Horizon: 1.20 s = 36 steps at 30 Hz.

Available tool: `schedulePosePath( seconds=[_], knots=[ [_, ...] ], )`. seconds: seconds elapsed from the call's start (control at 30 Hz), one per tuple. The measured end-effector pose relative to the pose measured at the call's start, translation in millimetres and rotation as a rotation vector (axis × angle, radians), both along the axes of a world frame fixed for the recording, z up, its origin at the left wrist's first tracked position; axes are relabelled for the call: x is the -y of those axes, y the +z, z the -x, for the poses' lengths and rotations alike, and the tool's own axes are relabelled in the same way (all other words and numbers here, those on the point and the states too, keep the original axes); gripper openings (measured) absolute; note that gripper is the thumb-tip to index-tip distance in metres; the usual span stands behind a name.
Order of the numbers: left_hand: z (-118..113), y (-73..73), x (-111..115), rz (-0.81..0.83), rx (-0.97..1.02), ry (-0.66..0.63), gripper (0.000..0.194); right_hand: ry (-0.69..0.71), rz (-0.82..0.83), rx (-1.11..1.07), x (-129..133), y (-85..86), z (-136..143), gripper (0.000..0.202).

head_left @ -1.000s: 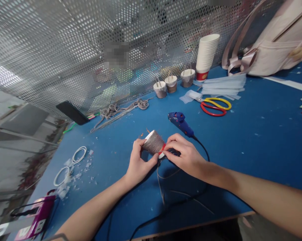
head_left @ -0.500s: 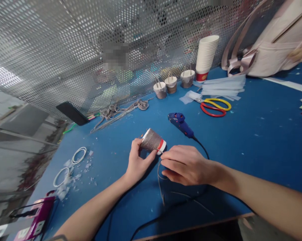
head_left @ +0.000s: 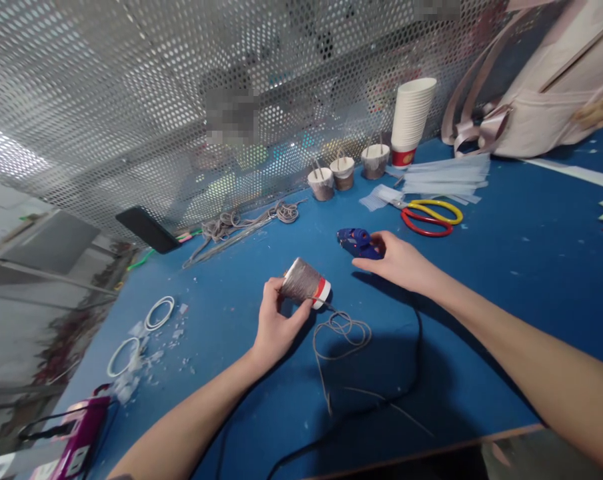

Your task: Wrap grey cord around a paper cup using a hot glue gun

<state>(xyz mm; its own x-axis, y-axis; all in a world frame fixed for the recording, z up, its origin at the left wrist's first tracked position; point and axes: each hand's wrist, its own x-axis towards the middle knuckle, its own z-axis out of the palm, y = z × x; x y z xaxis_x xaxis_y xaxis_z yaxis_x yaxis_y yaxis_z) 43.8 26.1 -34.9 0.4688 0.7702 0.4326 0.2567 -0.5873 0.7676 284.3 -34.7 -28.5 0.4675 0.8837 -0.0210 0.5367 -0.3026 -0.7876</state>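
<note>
My left hand (head_left: pixel 276 317) grips a paper cup (head_left: pixel 304 281) lying tilted on its side, most of its wall wound with grey cord; a red and white band shows at one end. From that end a loose grey cord (head_left: pixel 349 327) trails in loops onto the blue table. To the right, my right hand (head_left: pixel 399 260) has its fingers around the handle of a blue hot glue gun (head_left: pixel 357 243), whose nozzle points left. Part of the handle is hidden by the fingers. The gun's black cable (head_left: pixel 417 340) curves down toward the table's front edge.
Scissors (head_left: pixel 429 217), translucent strips (head_left: pixel 444 177), a cup stack (head_left: pixel 412 117) and several cord-wrapped cups (head_left: pixel 374 162) stand or lie at the back. A phone (head_left: pixel 146 229) and cord bundles (head_left: pixel 231 225) are back left. White rings (head_left: pixel 159 313), scraps and a purple power strip (head_left: pixel 84 433) lie left.
My right hand has let go of the grey cord beside the cup, moved up and right, and taken hold of the glue gun. The cord now lies in loops; my left hand stays on the cup.
</note>
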Motion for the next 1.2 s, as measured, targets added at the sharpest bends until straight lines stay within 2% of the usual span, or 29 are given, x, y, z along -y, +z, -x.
schedulePosePath(
  seconds=[0.13, 0.23, 0.4, 0.5, 0.53, 0.63, 0.83, 1.2],
  knots=[
    [0, -2.7, -1, 0.008, -0.003, 0.001, 0.024, 0.039, 0.037, 0.093, -2, -4.0, 7, 0.025],
    [0, -4.4, -2, 0.007, 0.001, 0.002, 0.027, 0.017, 0.005, 0.091, -3, -8.4, 8, 0.012],
    [0, -1.3, -9, 0.051, 0.014, 0.054, 0.027, 0.071, -0.233, -0.23, 5, -4.7, 20, 0.024],
    [0, 1.5, -15, 0.078, 0.028, 0.11, 0.027, 0.15, -0.215, -0.353, 16, 3.9, 34, 0.017],
    [0, 1.9, -17, 0.083, 0.029, 0.124, 0.027, 0.178, -0.182, -0.348, 20, 6.5, 38, 0.013],
    [1, 0.8, -22, 0.092, 0.017, 0.14, 0.027, 0.291, -0.167, -0.316, 30, 10.7, 48, 0.019],
    [3, -5.6, -26, 0.062, -0.036, 0.112, 0.027, 0.5, -0.307, -0.147, 38, 12.5, 56, 0.021],
    [6, -10.2, -25, -0.055, -0.089, 0.106, 0.027, 0.501, -0.311, -0.122, 38, 11.3, 57, 0.021]
  ],
)
